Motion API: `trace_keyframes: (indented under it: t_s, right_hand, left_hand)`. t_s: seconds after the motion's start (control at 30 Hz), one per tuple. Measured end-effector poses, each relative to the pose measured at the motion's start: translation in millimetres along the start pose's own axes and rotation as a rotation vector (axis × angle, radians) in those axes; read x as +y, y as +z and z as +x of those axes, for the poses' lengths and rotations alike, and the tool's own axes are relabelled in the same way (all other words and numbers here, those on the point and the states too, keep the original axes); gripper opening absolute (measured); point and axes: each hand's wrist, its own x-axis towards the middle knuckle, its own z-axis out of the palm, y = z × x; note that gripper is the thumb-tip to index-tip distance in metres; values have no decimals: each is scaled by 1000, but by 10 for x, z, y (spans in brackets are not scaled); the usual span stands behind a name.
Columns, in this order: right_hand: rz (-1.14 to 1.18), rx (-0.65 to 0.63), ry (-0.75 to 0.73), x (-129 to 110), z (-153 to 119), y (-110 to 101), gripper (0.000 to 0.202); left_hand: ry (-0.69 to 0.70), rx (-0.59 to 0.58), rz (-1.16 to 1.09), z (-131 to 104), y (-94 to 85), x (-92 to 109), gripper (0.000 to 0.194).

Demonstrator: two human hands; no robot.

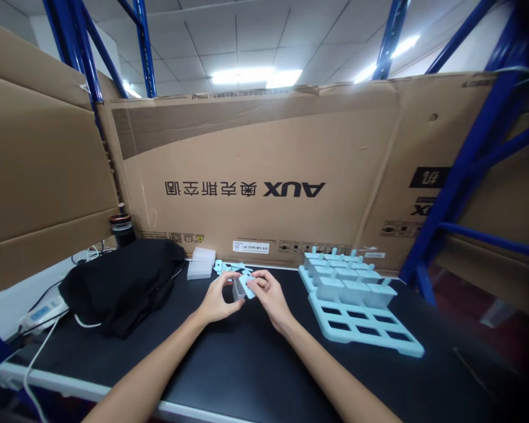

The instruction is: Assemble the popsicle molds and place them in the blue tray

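Observation:
Over the middle of the black tabletop, my left hand point(223, 298) grips a translucent popsicle mold cup point(238, 290) between thumb and fingers. My right hand point(268, 295) pinches a light blue popsicle stick lid point(247, 284) against the cup's opening; whether it is seated I cannot tell. Just behind my hands lies a small pile of blue stick lids point(230, 267), partly hidden by them. Left of that pile are white translucent mold cups point(201, 264). To the right, a light blue mold rack point(365, 329) bears several lidded cups point(350, 288) in its rear rows, while its front slots are bare.
A black cloth point(127, 282) lies on the left, beside a white power strip point(44, 311) and cables. Behind it stands a dark cylindrical container point(122, 230). A cardboard panel point(247, 147) walls the table's back, with blue metal posts point(462, 170) on the right.

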Motion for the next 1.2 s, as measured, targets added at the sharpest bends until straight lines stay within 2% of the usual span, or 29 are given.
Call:
trace_keyframes:
  t_s: [0.13, 0.3, 0.47, 0.63, 0.8, 0.9, 1.0, 1.1, 1.2]
  right_hand:
    - [-13, 14, 22, 43, -9, -26, 39]
    - [-82, 42, 27, 139, -39, 19, 38]
    - [-108, -35, -13, 156, -46, 42, 36]
    - [-143, -66, 16, 205, -54, 4, 34]
    - [-251, -71, -7, 292, -65, -41, 23]
    - [-433, -20, -70, 309, 123, -118, 11]
    - [-817, 61, -120, 311, 488, -182, 12]
    - [-1251, -123, -167, 342, 861, -185, 18]
    - [-1396, -279, -168, 411, 1103, -149, 26]
  left_hand:
    - [-12, -38, -68, -33, -4, 12, 65]
    - [-24, -165, -135, -80, 9, -37, 62]
    - [-23, -261, -240, -91, 56, -110, 70]
    - [19, -392, -64, -91, -1, -55, 53]
    - [52, -398, 47, -85, -33, 50, 45]
    - [15, -392, 144, -72, -25, 87, 41]
    - [6, -435, 294, -64, -18, 112, 37]
    - [29, -446, 394, -65, -17, 129, 33]
    - [44, -434, 433, -72, -23, 141, 32]
